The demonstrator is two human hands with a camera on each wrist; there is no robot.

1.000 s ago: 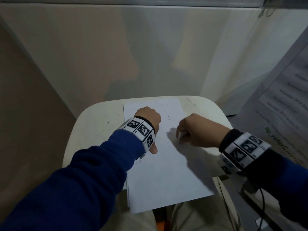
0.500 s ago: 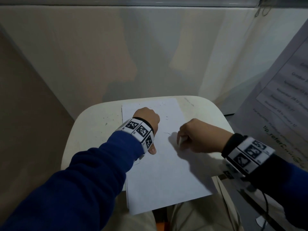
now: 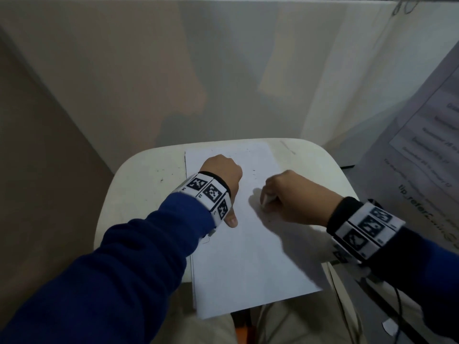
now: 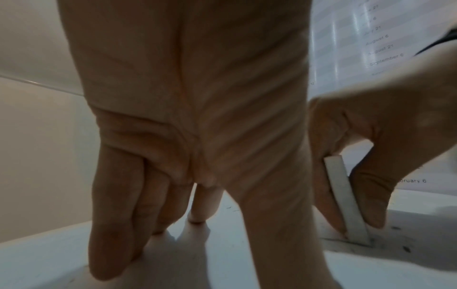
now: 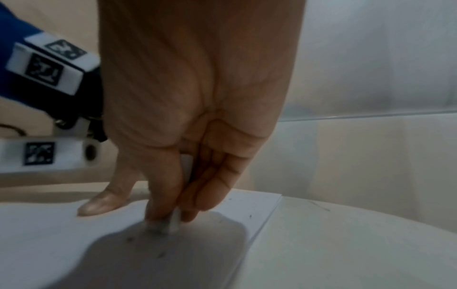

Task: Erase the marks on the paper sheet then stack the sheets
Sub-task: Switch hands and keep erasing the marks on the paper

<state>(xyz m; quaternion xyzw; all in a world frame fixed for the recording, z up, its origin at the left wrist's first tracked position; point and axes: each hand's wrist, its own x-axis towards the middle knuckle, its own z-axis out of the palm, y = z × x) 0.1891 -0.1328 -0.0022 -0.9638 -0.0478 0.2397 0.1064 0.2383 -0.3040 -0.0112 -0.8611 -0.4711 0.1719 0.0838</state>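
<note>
The paper (image 3: pixel 248 256) lies on the table (image 3: pixel 139 184), pinned flat by the left hand (image 3: pixel 223 175). An eraser (image 4: pixel 346 199) is pinched by the right hand (image 3: pixel 293 197) and rubbed mid-sheet. Faint marks (image 3: pixel 253 173) remain; stacking is not begun.

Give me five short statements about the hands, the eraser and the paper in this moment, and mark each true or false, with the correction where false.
1. The right hand pinches a white eraser whose lower end is on the paper sheet. True.
2. The left hand is lifted clear of the sheet. False: its fingers and thumb press down on the sheet.
3. The sheet lies on a pale rounded table. True.
4. The eraser is held in the left hand. False: the right hand's thumb and fingers pinch it.
5. The sheet's near edge stops well inside the table. False: it overhangs the table's near edge.
</note>
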